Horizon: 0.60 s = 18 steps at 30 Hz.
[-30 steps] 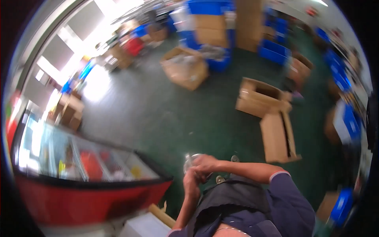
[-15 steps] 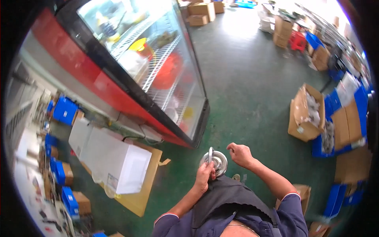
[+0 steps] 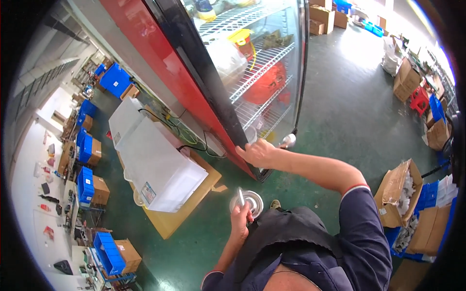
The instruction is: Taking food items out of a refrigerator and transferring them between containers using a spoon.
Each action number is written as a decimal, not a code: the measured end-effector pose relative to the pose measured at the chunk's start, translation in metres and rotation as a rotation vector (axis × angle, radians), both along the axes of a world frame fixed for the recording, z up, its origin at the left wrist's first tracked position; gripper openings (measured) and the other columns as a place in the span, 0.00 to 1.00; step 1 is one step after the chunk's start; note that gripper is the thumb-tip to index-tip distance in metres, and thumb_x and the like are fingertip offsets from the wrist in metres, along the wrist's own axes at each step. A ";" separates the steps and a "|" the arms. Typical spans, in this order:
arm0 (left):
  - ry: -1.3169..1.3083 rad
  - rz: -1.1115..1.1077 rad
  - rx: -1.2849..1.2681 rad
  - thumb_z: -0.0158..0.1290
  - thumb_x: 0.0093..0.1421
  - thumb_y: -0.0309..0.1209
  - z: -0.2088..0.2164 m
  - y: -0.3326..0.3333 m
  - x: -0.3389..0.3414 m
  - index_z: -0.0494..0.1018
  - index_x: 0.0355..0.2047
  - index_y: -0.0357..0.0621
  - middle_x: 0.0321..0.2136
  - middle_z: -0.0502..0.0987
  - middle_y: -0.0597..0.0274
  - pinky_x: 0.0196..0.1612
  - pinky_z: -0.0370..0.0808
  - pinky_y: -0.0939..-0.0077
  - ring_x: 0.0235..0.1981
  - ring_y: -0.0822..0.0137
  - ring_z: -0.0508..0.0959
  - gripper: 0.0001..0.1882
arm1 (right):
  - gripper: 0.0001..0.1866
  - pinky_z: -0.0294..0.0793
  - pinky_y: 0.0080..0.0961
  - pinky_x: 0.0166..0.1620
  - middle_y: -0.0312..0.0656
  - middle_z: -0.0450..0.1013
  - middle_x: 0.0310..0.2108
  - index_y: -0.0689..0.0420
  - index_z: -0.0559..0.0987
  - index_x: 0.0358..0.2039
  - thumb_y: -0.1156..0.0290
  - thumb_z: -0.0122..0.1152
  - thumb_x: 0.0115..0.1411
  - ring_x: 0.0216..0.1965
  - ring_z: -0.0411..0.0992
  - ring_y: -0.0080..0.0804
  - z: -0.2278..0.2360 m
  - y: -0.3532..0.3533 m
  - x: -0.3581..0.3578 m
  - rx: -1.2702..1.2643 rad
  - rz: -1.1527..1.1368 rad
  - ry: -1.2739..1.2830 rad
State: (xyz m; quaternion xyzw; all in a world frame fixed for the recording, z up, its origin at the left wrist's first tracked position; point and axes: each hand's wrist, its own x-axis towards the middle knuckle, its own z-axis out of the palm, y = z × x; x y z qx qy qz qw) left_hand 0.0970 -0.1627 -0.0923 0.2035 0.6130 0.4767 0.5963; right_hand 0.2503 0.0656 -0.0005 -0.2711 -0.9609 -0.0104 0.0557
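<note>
**Hand on the fridge door edge, steel bowl held low**

The round shiny steel bowl sits in the left hand, whose fingers are closed around it and around a slim silvery utensil that stands up from the bowl's near side. The bowl is held close to the body, just below and in front of the lower corner of the red-framed glass-door display fridge.

The right hand is stretched forward with its fingers curled over the dark edge of the fridge's glass door, near the bottom of the fridge; whether it grips the edge firmly or just rests there cannot be told. The two hands are apart, the right one above and beyond the bowl.

Behind the glass, white wire shelves carry red and yellow items. To the left of the fridge a white rectangular appliance lies on flat brown cardboard. The floor is dark green. Right of the fridge stand open cardboard boxes; far left of it, blue plastic crates.
</note>
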 end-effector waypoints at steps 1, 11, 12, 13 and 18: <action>0.002 0.011 -0.002 0.53 0.69 0.38 -0.003 -0.002 -0.001 0.71 0.38 0.38 0.21 0.71 0.66 0.22 0.69 0.76 0.18 0.73 0.70 0.13 | 0.19 0.76 0.40 0.28 0.47 0.77 0.28 0.62 0.71 0.51 0.69 0.55 0.61 0.29 0.81 0.45 -0.001 0.015 -0.001 -0.002 0.011 0.002; -0.062 0.454 -0.052 0.54 0.67 0.35 -0.028 -0.035 0.009 0.69 0.32 0.38 0.18 0.71 0.62 0.18 0.71 0.73 0.14 0.68 0.72 0.13 | 0.27 0.77 0.38 0.26 0.42 0.80 0.27 0.65 0.69 0.60 0.72 0.55 0.59 0.29 0.81 0.41 -0.017 0.068 -0.027 -0.007 0.156 -0.221; -0.061 0.463 -0.054 0.54 0.67 0.35 -0.028 -0.036 0.012 0.69 0.32 0.38 0.18 0.71 0.62 0.18 0.71 0.73 0.14 0.68 0.72 0.13 | 0.29 0.77 0.38 0.27 0.42 0.80 0.28 0.65 0.67 0.61 0.72 0.56 0.59 0.30 0.81 0.41 -0.013 0.066 -0.027 -0.016 0.136 -0.220; -0.087 0.493 -0.065 0.55 0.67 0.35 -0.027 -0.036 0.016 0.69 0.32 0.39 0.18 0.70 0.62 0.18 0.71 0.72 0.14 0.68 0.72 0.12 | 0.31 0.77 0.37 0.27 0.43 0.80 0.29 0.65 0.66 0.63 0.73 0.56 0.59 0.31 0.82 0.40 -0.009 0.064 -0.026 -0.024 0.115 -0.220; -0.114 0.531 -0.091 0.56 0.66 0.35 -0.033 -0.031 0.030 0.69 0.34 0.39 0.19 0.70 0.63 0.17 0.72 0.71 0.14 0.68 0.72 0.12 | 0.33 0.76 0.37 0.27 0.43 0.80 0.28 0.67 0.64 0.64 0.73 0.57 0.58 0.29 0.81 0.39 0.049 0.052 -0.009 0.093 0.115 -0.115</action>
